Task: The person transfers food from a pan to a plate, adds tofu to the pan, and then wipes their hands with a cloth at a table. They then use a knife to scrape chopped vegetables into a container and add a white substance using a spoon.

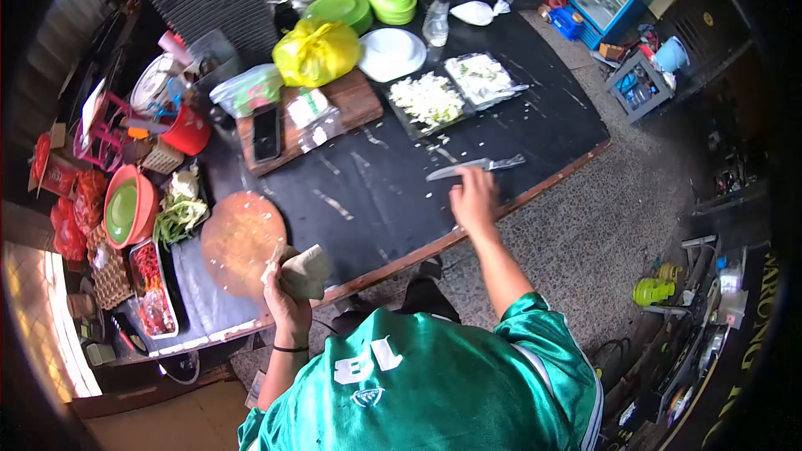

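Observation:
My left hand (288, 305) is closed around a folded beige cloth (306, 274), over the near right edge of a round wooden chopping board (241, 238). Small white bits are scattered across that board. Farther right, my right hand (474, 205) reaches over the black table (376, 225) with its fingers bent, fingertips at the middle of a knife (449, 173). The knife's blade points left and its handle right. Just beyond it are a tray of chopped pale vegetables (426, 102) and a second filled tray (482, 79).
A rectangular wooden board (359, 108) carries a phone (266, 134) and a yellow plastic bag (316, 52). Green plates (390, 0), white plates (393, 54) and a clear bottle (436, 23) stand behind. To the left are leafy greens (180, 219), a tray of red chillies (153, 288) and an egg carton (109, 267).

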Tool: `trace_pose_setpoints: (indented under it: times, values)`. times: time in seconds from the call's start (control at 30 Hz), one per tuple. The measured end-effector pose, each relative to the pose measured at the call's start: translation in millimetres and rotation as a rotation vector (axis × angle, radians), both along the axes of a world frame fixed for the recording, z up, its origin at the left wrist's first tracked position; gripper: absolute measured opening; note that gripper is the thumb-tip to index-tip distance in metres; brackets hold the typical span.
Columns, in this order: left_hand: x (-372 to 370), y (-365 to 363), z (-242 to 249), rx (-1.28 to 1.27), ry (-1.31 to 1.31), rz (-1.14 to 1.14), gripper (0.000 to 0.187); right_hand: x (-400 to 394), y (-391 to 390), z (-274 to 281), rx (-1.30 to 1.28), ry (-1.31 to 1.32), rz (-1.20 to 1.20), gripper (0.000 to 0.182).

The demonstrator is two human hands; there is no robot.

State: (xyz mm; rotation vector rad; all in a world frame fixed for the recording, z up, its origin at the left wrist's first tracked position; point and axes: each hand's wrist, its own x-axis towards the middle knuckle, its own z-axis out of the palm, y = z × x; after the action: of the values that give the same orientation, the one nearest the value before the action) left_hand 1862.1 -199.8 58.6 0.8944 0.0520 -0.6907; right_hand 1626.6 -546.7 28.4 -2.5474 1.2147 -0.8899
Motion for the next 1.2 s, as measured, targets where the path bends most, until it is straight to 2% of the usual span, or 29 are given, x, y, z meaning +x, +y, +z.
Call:
trace_pose_setpoints:
  times: [0.03, 0.1, 0.13, 0.17, 0.23, 0.27, 0.3, 0.37, 0.4, 0.43, 0.57, 0.6, 0.67, 0.7, 0.77, 0.83, 0.87, 0.97, 1.0, 1.03, 1.2]
  values:
    - [-8.0, -22.2, -6.2, -0.004, -0.005, -0.008, 0.038, -30.3, -34.7, -2.5, -0.071, 0.1, -0.126, 0.04]
    - [-23.4, -60.5, -20.8, 0.443, -0.379, 0.1, 0.036, -79.3, -87.7, -6.6, -0.019, 0.234, -0.078, 0.048]
    - [-31.1, -79.4, -26.7, 0.538, -0.47, 0.129, 0.04, -96.6, -107.6, -8.7, -0.046, 0.199, 0.061, 0.04]
    - [-32.8, -90.4, -29.6, 0.729, -0.692, 0.02, 0.043, -108.9, -122.1, -15.3, -0.037, 0.2, 0.051, 0.04]
    - [-38.0, -127.6, -23.4, 0.99, -1.147, -0.108, 0.042, -117.9, -136.5, -13.2, -0.043, 0.421, 0.242, 0.038]
    - [-31.8, -144.7, -26.8, 1.118, -1.116, -0.285, 0.045, -120.9, -136.8, -12.4, -0.074, 0.433, 0.251, 0.032]
    - [-37.0, -163.5, -32.1, 1.24, -1.29, -0.22, 0.053, -127.3, -138.2, -6.8, 0.03, 0.41, 0.303, 0.03]
    - [-34.6, -196.8, -68.2, 1.235, -1.213, -0.188, 0.06, -158.2, -135.0, -7.7, 0.069, 0.33, 0.299, 0.029]
    - [-31.7, -217.7, -76.9, 1.403, -1.014, -0.348, 0.064, -178.1, -133.3, -2.7, 0.124, 0.234, 0.3, 0.03]
    - [-24.5, -228.8, -121.1, 1.351, -1.227, -0.216, 0.068, -198.5, -131.7, -1.9, 0.13, 0.234, 0.292, 0.03]
    - [-61.7, -289.4, -131.9, 1.473, -1.177, -0.383, 0.069, -283.8, -106.5, -14.8, 0.37, 0.018, -0.117, 0.028]
    - [-77.2, -304.8, -132.5, 1.431, -1.251, -0.318, 0.066, -303.1, -97.8, -23.0, 0.379, 0.021, -0.123, 0.028]
    - [-106.8, -340.9, -130.4, 1.326, -1.402, -0.172, 0.062, -331.2, -81.1, -40.0, 0.387, -0.111, -0.4, 0.025]
    - [-119.4, -360.1, -129.0, 1.264, -1.476, -0.095, 0.062, -339.3, -73.2, -44.5, 0.384, -0.115, -0.407, 0.025]
    - [-137.7, -390.9, -114.0, 1.184, -1.469, -0.092, 0.06, -353.3, -57.1, -50.5, 0.578, -0.487, -0.566, 0.025]
    - [-151.1, -411.5, -90.1, 1.348, -1.321, -0.403, 0.062, -359.8, -44.6, -49.6, 0.54, -0.578, -0.575, 0.026]
    - [-150.3, -419.1, -113.5, 1.304, -1.457, -0.278, 0.063, -364.7, -36.6, -47.8, 0.548, -0.622, -0.58, 0.026]
    - [-162.0, -442.9, -110.4, 1.358, -1.416, -0.319, 0.063, -376.4, -22.4, -41.8, 0.569, -0.708, -0.611, 0.026]
    - [-167.3, -451.6, -112.8, 1.347, -1.506, -0.228, 0.063, -375.3, -18.3, -32.0, 0.587, -0.75, -0.621, 0.025]
    - [-172.0, -459.8, -114.8, 1.33, -1.52, -0.234, 0.063, -375.9, -14.7, -25.0, 0.603, -0.791, -0.631, 0.024]
    - [-196.7, -517.9, -132.0, 1.228, -1.629, -0.248, 0.055, -391.9, -0.6, -12.8, 0.629, -0.768, -0.675, 0.02]
